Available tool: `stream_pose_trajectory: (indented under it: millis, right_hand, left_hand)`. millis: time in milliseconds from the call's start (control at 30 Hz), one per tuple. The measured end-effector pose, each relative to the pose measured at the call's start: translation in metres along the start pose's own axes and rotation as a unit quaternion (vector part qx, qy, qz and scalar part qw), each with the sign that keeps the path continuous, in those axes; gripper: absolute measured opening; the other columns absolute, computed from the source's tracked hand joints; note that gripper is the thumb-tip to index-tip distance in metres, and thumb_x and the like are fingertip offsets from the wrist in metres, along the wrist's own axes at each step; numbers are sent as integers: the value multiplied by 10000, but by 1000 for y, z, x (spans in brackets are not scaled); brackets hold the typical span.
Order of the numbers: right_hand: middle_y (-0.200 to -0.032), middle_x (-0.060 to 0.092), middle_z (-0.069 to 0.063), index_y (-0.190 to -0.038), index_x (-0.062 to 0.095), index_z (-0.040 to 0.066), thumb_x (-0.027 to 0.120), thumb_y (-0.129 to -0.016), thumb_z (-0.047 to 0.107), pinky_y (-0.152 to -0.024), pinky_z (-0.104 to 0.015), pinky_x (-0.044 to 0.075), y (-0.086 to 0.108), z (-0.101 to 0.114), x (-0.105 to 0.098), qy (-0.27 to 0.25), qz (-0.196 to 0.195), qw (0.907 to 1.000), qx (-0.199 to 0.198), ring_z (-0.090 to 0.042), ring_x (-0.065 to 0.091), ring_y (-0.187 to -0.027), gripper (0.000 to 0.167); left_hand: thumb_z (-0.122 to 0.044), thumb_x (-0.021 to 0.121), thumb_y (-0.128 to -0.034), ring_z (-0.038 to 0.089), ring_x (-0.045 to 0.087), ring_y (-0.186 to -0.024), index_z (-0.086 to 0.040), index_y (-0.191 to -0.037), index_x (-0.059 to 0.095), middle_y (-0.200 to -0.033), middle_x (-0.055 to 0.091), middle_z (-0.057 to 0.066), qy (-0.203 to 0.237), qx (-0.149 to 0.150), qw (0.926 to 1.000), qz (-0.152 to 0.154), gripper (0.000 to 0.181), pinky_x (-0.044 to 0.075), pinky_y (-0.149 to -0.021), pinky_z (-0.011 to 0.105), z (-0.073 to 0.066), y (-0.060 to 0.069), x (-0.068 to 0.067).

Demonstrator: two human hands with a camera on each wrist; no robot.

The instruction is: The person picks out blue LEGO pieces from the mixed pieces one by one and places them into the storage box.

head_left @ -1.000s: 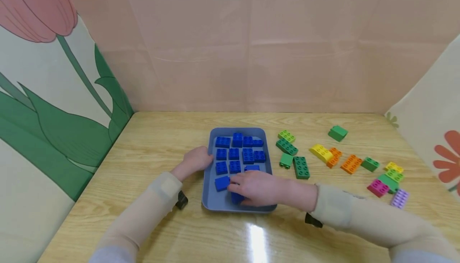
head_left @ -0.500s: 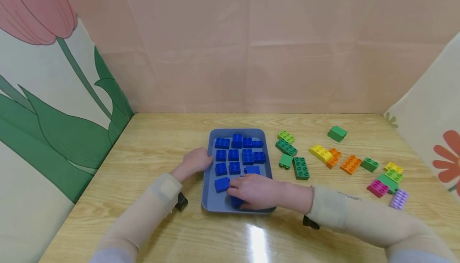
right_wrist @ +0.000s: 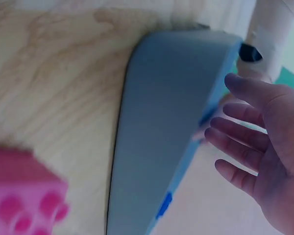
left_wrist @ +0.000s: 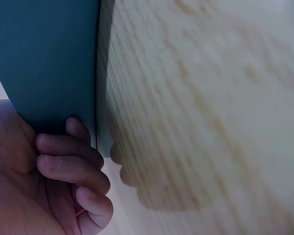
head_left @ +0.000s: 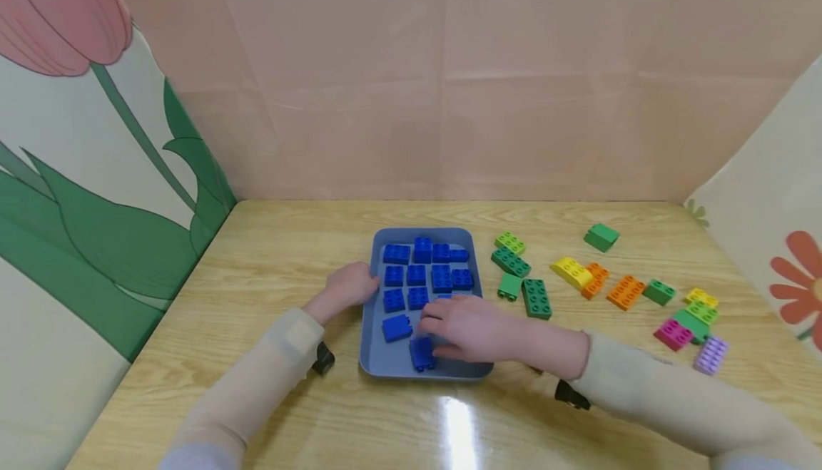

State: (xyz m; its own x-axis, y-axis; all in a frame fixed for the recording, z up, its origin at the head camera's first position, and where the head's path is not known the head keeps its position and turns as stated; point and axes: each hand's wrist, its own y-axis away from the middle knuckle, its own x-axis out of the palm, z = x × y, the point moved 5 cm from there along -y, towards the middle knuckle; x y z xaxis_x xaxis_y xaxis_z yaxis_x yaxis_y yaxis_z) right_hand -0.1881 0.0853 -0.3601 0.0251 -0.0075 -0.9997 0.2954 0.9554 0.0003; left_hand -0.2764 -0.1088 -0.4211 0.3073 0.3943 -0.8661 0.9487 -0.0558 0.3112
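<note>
A grey-blue tray (head_left: 388,363) on the table holds several blue toy bricks in rough rows, most with studs up. My left hand (head_left: 349,284) grips the tray's left rim; in the left wrist view its fingers (left_wrist: 73,169) curl against the outer wall. Over the tray's lower right part hovers my right hand (head_left: 472,327), its fingers spread loosely and nothing in them, as the right wrist view also shows. Just left of its thumb lies a blue brick (head_left: 422,354) on its side. Another blue brick (head_left: 397,327) sits slightly turned beside it. The right hand partly hides one more.
Right of the tray lie loose bricks: green (head_left: 536,299), yellow (head_left: 571,272), orange (head_left: 626,292), magenta (head_left: 673,334) and lilac (head_left: 711,354). A pink brick (right_wrist: 27,191) stands near the tray in the right wrist view, mostly covered by my forearm in the head view.
My right hand has let go of the blue brick at the tray's near end and lifted slightly up and right, uncovering it. My left hand keeps its place on the rim.
</note>
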Motion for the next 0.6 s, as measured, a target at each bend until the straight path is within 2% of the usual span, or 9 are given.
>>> stream_pose_trajectory:
  millis: [167,333,600]
  right_hand:
    - [-1053,635,-7,-1122,652,90,718,-884,306,-795,-323,520,23,-12,-16,170,-493,9984,231,-153,608,-937,328]
    - [-1039,638,-28,-1084,670,80,770,-838,254,-772,-350,537,51,-29,-28,170,-938,9925,764,-180,626,-903,317]
    - [-1044,643,-61,-1096,665,72,769,-839,283,-741,-395,546,96,-59,-42,411,-1005,9770,1837,-213,642,-875,348]
  left_hand:
    - [-274,475,-1004,160,480,-549,-102,-737,571,-633,513,22,28,-49,10000,64,331,371,-520,285,-1,2,0]
    - [-291,472,-1010,163,498,-552,-103,-748,573,-639,525,27,-84,-73,9999,40,338,383,-523,283,-3,2,-1]
    - [-419,465,-997,160,472,-530,-129,-672,535,-604,507,9,-313,146,9992,-213,442,342,-493,288,-2,3,-8]
